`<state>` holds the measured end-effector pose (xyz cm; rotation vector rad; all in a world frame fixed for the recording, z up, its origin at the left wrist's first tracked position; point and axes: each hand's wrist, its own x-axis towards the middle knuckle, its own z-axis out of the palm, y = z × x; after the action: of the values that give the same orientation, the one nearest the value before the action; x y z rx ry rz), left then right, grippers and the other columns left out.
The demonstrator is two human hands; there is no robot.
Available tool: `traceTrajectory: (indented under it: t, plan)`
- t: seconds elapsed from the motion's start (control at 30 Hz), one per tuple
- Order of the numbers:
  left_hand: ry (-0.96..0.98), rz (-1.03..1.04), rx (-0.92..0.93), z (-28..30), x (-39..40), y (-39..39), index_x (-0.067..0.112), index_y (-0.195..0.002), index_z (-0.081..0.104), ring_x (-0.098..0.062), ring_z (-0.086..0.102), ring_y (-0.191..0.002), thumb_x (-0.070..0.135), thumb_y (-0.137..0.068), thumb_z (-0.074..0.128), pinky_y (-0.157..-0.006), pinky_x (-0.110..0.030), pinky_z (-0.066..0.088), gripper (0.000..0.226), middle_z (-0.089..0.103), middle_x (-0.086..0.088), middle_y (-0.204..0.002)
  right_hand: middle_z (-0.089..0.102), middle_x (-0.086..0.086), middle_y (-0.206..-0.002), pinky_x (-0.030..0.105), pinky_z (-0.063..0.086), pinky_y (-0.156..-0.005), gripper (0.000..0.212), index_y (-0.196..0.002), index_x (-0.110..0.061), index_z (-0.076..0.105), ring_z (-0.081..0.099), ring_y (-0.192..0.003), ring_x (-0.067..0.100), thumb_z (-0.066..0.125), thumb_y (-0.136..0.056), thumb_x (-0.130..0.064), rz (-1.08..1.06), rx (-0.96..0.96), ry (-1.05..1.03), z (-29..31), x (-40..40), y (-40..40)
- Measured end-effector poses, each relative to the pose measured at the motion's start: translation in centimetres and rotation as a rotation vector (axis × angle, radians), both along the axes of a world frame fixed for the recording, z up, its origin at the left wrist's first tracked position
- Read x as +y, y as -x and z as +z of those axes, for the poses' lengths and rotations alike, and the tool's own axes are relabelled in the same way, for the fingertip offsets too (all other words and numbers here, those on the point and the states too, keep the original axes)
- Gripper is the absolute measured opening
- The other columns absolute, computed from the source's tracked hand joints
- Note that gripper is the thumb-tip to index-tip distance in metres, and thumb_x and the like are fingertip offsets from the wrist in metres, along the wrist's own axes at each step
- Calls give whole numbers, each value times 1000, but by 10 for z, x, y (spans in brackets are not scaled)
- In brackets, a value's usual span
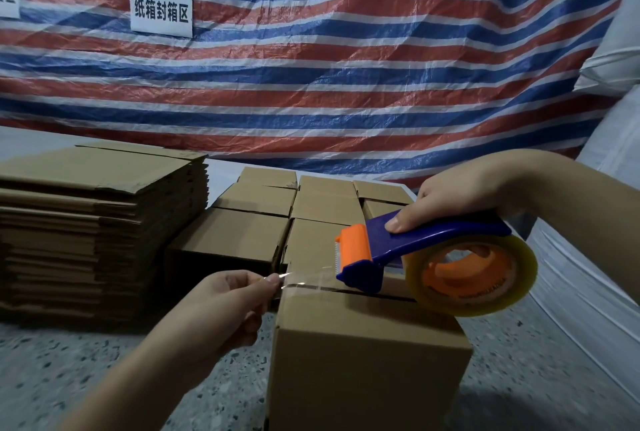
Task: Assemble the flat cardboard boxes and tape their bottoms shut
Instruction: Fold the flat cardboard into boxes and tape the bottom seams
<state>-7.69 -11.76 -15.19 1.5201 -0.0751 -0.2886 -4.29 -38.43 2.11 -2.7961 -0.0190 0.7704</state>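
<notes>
An assembled cardboard box (367, 344) stands on the speckled floor (69, 361), its flap seam facing up beneath a blue-and-orange tape dispenser (415, 250). The right hand (460, 195) wraps its grip round the dispenser's handle, while the left hand (228, 306) pinches the free end of the clear tape (301, 287) at the box's left edge. Finished boxes (294, 209) sit behind, beside a stack of flat cardboard (100, 223), before a striped tarpaulin (346, 67).

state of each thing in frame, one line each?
front box: erected, flaps folded shut, seam untaped
clear tape strip: pulled out over the seam
tape dispenser: resting on the box
left hand: pinching the tape end
right hand: gripping the dispenser
flat boxes: stacked, unassembled
</notes>
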Motion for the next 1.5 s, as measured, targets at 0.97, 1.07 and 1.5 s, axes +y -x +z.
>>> traceTrajectory:
  t: [0.97,1.07,1.5]
  plan:
    - [-14,527,-106,-37,-15,10,12,-82,69,-15,47,-52,38,-96,55,-49,-29,36,32,57,-6,-63,76,4,-87,27,54,-68,74,-98,-16,74,70,-69,14,77,-49,-72,0,19,-71,-1,0,0]
    - [0,565,-359,-15,-18,23,16,-52,58,-12,47,-42,61,-88,37,-49,-29,36,62,52,-2,-46,76,4,-87,26,55,-67,75,-99,-16,73,71,-69,14,77,-49,-72,-1,18,-73,-1,-1,-1]
    - [-768,106,-622,-7,-36,48,61,-141,16,6,42,-115,80,-71,20,-95,-11,39,73,36,28,-146,77,5,-89,26,55,-64,68,-82,-23,80,71,-70,15,84,-40,-77,24,52,-77,-1,-3,-6]
